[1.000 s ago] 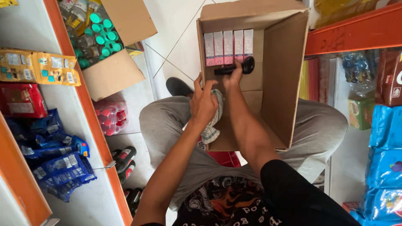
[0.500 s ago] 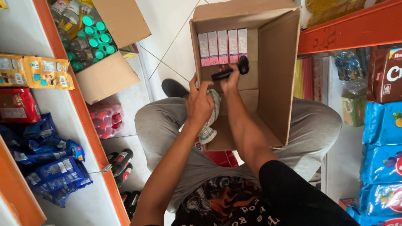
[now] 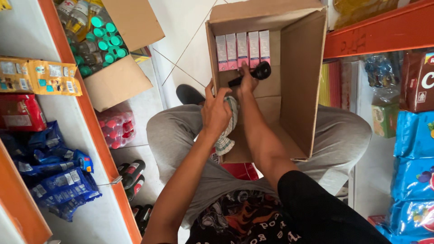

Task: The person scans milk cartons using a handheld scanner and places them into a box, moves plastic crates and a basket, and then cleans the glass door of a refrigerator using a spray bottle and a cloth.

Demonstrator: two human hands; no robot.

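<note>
A large open cardboard box [image 3: 303, 68] rests on my lap. Several slim pink-and-white cartons [image 3: 242, 49] stand in a row at its far end. My right hand [image 3: 247, 77] reaches into the box and grips a black handled tool [image 3: 257, 72] just below the cartons. My left hand [image 3: 217, 110] sits at the box's near left edge, closed on a striped green-and-white cloth [image 3: 227, 131] that hangs down over my grey trousers.
On the left, an orange-edged shelf [image 3: 97, 149] carries blue packets [image 3: 54, 180], red packs and yellow sachets. An open carton of green-capped bottles [image 3: 97, 43] sits on the floor. Blue bags [image 3: 413, 140] fill orange shelves on the right. Dark bottles [image 3: 131, 174] lie by my leg.
My right hand has pushed the black tool slightly farther into the box, up against the row of cartons. The left hand keeps hold of the cloth.
</note>
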